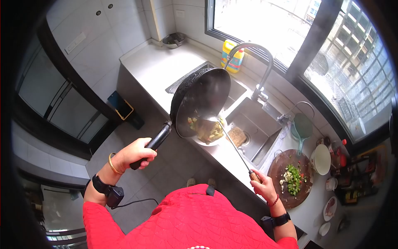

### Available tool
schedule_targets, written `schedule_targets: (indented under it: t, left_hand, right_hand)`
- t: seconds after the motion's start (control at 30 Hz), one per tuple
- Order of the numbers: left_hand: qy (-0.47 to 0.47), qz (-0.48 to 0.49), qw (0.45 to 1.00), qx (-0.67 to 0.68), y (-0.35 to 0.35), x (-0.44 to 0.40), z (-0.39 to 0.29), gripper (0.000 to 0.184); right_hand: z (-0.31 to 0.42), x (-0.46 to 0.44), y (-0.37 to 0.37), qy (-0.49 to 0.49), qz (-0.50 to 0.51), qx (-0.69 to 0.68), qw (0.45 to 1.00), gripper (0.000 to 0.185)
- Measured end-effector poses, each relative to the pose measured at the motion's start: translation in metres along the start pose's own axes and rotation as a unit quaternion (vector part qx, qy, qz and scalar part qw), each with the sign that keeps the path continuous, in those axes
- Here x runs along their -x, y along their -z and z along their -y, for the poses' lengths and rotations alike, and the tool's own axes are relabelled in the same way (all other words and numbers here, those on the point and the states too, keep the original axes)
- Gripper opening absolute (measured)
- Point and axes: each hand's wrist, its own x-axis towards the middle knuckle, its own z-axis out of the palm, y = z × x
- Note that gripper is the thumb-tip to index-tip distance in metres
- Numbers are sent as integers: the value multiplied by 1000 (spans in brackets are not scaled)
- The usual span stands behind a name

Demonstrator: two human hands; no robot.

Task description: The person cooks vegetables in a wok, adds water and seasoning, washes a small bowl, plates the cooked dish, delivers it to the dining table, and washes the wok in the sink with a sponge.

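Note:
My left hand (140, 154) is closed round the black handle of a wok (209, 89), which is tilted steeply above the counter's front edge by the sink. Steam rises from it. My right hand (263, 185) grips the wooden end of a long metal spatula (232, 141), whose blade reaches to the wok's lower rim. Cooked food (209, 132), yellow-green pieces, lies at that rim and over a white plate (212, 143), largely hidden beneath the wok and food.
A steel sink (261, 120) with a tall faucet (271, 62) lies behind. A round chopping board (277, 170) with chopped greens and garlic stands at right, near a white bowl (321, 159). A yellow jug (237, 62) stands by the window.

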Motion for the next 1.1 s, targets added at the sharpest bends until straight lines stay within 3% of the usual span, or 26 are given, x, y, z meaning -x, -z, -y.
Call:
schedule_targets:
  t: [0.27,0.5,0.67,0.77,0.83,1.0,1.1]
  left_hand:
    - [-11,-13,999,-37,2,-1,-4,16]
    - [-12,-14,998,-52,2,0,-12,16]
    - [-12,-26,998,-52,6,3,-12,15]
    - [-5,-21,999,-41,6,3,-13,15]
    - [-4,-14,999,-30,4,2,-13,15]
    - [-11,-23,999,-23,11,1,-13,15]
    - [-9,-18,1000,-8,15,2,-11,14]
  right_hand:
    - [17,8,1,43,-31,82,995,41]
    - [9,-25,-14,164,-23,233,958,43]
    - [10,0,7,89,-28,171,981,42]
    - [22,-11,-9,25,-20,53,998,44]
    - [7,-34,-22,75,-27,65,995,43]
    - [2,-19,-2,99,-20,258,961,43]
    - [22,-1,11,138,-7,227,964,43]
